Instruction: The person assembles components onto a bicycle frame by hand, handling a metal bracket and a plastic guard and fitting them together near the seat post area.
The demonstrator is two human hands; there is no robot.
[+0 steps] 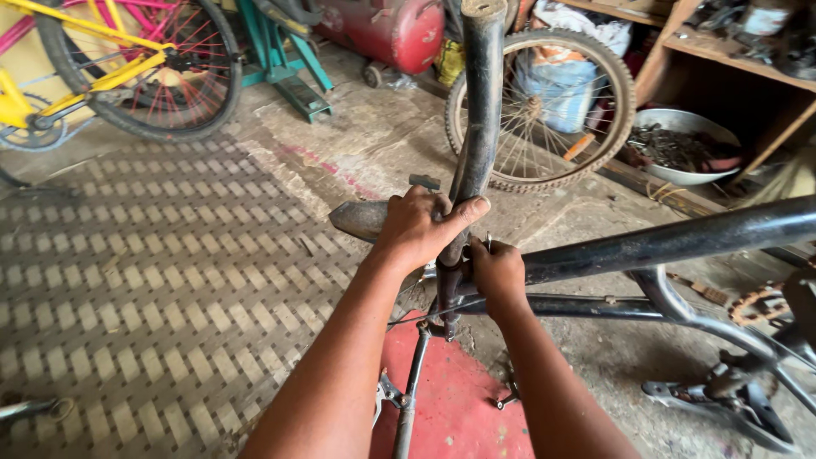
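Black bicycle frame (663, 242) lies tipped on the workshop floor, its fork (481, 102) pointing away from the wearer. Left hand (421, 228) is wrapped tight around the fork just above the head tube, apparently to steady it. Right hand (497, 274) is closed low at the junction of the tubes, seemingly pinching a small part; what it grips is hidden. A loose wheel (544, 106) leans behind, near a metal bowl (684, 144) of small parts by the shelf. Count: two hands, one black frame, one loose wheel, one yellow bicycle (102, 64) at upper left, one red tank (391, 30), one bowl.
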